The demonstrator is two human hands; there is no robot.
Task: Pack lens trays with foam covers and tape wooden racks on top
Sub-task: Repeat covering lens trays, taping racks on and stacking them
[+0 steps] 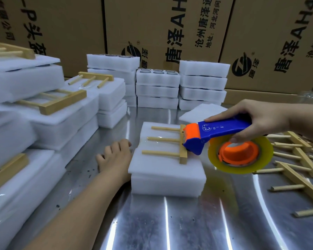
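Left hand [116, 156] flat on bench [188, 228], fingers together, bracing foam tray [167, 175] at ctr. Wooden rack [170, 144] on top, tape across middle peg. Right hand [257, 120] clamped on tape dispenser [222, 139], nose at rack bar. Advise: keep tray braced, tape taut, press flat over bar.

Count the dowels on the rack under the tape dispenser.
3, all pointing left from the bar on the foam cover: far dowel, middle dowel, near dowel. None looks hidden.
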